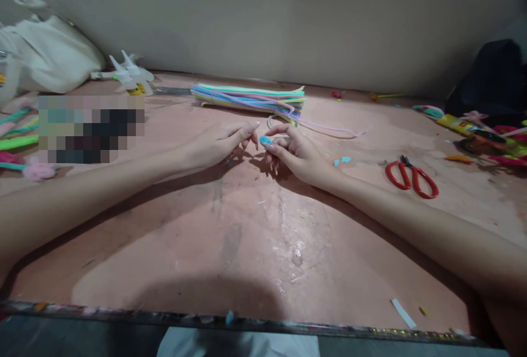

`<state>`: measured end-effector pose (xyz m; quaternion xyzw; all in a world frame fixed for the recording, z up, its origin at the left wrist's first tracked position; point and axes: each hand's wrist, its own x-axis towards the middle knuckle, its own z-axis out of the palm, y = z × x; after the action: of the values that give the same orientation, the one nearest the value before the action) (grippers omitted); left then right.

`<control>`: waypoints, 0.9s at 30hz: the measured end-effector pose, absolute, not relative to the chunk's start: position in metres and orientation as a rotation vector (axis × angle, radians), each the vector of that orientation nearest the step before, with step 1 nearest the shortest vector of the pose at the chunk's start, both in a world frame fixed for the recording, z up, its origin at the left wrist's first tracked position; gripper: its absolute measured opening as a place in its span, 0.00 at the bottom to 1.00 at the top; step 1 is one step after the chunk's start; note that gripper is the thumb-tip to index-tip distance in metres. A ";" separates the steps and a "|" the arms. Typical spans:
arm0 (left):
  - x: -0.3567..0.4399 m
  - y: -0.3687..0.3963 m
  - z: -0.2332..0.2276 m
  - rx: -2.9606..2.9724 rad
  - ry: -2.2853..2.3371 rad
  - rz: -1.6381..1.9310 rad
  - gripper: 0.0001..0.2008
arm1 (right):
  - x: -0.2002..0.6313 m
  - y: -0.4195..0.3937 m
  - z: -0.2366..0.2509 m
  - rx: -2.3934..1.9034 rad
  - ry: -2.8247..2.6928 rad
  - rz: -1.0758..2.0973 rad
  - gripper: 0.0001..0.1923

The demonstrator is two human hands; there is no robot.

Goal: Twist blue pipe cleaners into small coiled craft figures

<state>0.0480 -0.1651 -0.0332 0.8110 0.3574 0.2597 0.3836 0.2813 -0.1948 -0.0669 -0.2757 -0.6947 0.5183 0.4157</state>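
Between the thumb and fingertips of my right hand is a small fuzzy blue piece, which looks like a bit of coiled pipe cleaner. My left hand is just to its left, a small gap away, its fingers curled in toward the thumb. Whether anything tiny is in that pinch cannot be seen. Small light-blue scraps lie to the right of my right hand. Behind both hands rests a bundle of pastel pipe cleaners, with one lilac pipe cleaner straying to the right.
Red-handled scissors lie at the right. Glue bottles and a white bag stand at the back left. Colourful craft pieces sit on the left, with more and a yellow tube on the right. A white strip is near the front edge.
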 end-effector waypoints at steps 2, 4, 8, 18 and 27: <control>0.048 -0.166 -0.033 2.128 0.888 0.654 0.27 | 0.282 -0.194 -0.069 -0.705 -1.721 1.338 0.20; 0.050 -0.171 -0.031 2.201 0.881 0.654 0.25 | 0.283 -0.194 -0.069 -0.677 -1.743 1.333 0.18; 0.060 -0.179 -0.034 2.105 0.809 0.699 0.20 | 0.284 -0.194 -0.070 -0.639 -1.834 1.247 0.13; 0.066 -0.175 -0.048 1.758 0.729 0.910 0.25 | 0.283 -0.186 -0.071 -0.613 -1.505 1.573 0.18; 0.064 -0.164 -0.063 1.731 0.858 0.937 0.13 | 0.283 -0.180 -0.065 -0.649 -1.188 1.622 0.12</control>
<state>0.0643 -0.1639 -0.0631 0.7086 0.3514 0.3835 0.4768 0.2829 -0.1796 -0.0646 -0.2675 -0.4895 0.6685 0.4919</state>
